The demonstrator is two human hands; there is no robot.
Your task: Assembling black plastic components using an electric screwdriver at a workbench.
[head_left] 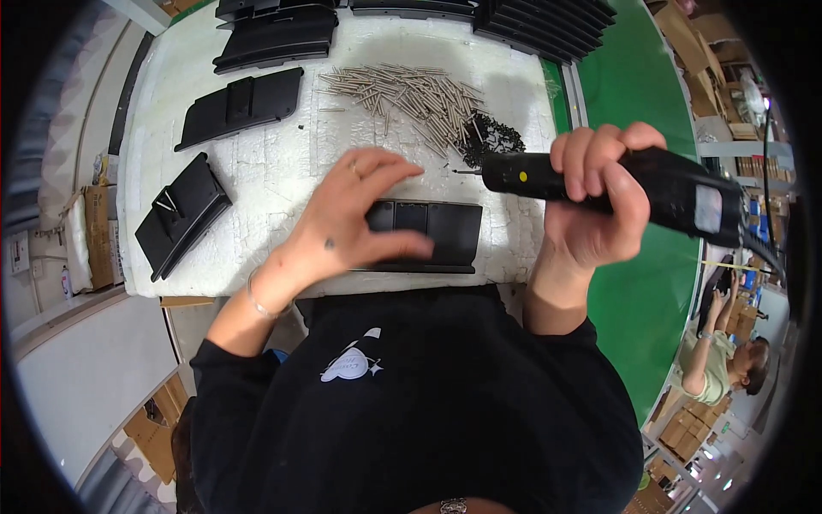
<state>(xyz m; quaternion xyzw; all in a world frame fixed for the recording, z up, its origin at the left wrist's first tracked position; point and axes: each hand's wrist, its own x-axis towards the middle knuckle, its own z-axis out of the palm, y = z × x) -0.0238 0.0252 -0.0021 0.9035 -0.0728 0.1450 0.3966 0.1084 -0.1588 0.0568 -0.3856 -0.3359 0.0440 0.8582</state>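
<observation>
My right hand (599, 201) is wrapped round a black corded electric screwdriver (531, 176), held above the right side of the table. Its thin bit points left, close to a heap of small black screws (498, 140). Slightly blurred, my left hand (338, 214) hovers with thumb and fingers apart over the left part of a black plastic panel (454, 240), hiding that end. Whether the hand touches the panel, I cannot tell. The panel lies flat near the table's front edge. Beyond it is a loose pile of silvery metal pins (419, 96).
Two black panels (240, 104) (181, 218) lie at the left, the nearer one with pins on it. Stacked black panels (548, 26) line the far edge of the white-covered table (282, 163). Green floor (629, 317) lies right, where another person (715, 368) is farther off.
</observation>
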